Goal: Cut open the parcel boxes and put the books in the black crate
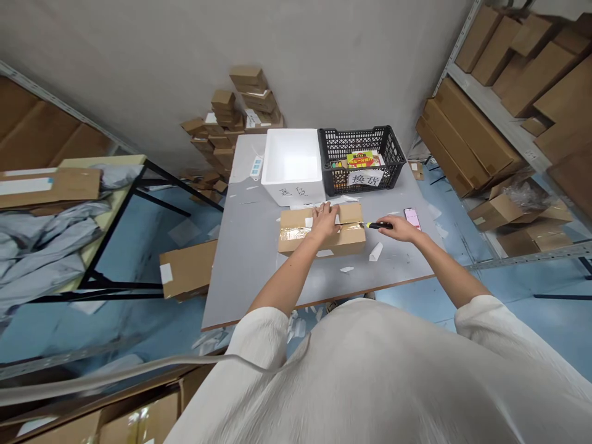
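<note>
A taped cardboard box (322, 237) is seen in the head view lying flat on a grey table (245, 259). It is pressed by the open left hand (324, 222). Apart from it, a black utility knife (380, 226) is gripped in the right hand (400, 229), its tip at the box's 3 o'clock edge. A white foam box (292, 166) is placed at 12 o'clock, a black plastic crate (361, 160) at 1 o'clock, and a phone (412, 217) at 3 o'clock.

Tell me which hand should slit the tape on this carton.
Probably the right hand: it already grips the black box cutter, tip toward the carton, while the left hand lies flat on top of the carton.
</note>
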`<control>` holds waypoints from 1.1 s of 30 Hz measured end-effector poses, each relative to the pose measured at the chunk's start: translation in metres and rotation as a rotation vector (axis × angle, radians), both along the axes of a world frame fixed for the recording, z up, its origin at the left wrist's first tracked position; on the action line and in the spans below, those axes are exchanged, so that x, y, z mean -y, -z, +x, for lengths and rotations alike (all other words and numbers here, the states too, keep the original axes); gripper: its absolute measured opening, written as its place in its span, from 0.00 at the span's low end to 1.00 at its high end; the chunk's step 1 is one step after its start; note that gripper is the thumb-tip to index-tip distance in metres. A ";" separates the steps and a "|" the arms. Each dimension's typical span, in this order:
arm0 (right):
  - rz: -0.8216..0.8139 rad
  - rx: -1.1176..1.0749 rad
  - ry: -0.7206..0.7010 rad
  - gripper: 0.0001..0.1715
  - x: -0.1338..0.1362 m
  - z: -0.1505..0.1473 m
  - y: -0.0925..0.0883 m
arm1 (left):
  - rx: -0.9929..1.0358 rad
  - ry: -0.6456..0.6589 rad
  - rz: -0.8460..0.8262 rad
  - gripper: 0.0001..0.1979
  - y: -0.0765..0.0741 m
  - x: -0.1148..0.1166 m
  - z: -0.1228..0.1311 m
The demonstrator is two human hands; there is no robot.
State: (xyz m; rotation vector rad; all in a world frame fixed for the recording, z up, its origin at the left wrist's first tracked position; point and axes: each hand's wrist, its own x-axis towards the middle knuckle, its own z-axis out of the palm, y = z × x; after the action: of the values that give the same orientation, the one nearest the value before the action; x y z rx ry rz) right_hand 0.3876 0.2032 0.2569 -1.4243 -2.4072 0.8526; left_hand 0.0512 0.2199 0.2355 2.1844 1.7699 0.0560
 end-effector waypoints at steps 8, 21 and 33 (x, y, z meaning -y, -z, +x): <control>0.034 0.074 -0.002 0.23 -0.002 -0.003 0.011 | 0.052 0.000 -0.015 0.41 0.003 0.000 -0.004; 0.058 0.014 0.129 0.26 0.013 -0.011 0.033 | 0.033 -0.012 0.135 0.37 0.007 0.031 0.003; 0.155 -0.048 0.422 0.28 0.003 0.039 0.043 | 0.028 -0.005 0.165 0.40 0.012 0.033 0.000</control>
State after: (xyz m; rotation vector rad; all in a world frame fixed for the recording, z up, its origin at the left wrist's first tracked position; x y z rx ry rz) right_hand 0.4266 0.2006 0.2135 -1.7336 -1.9772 0.5750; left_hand 0.0511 0.1868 0.2232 2.2800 1.8134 0.2407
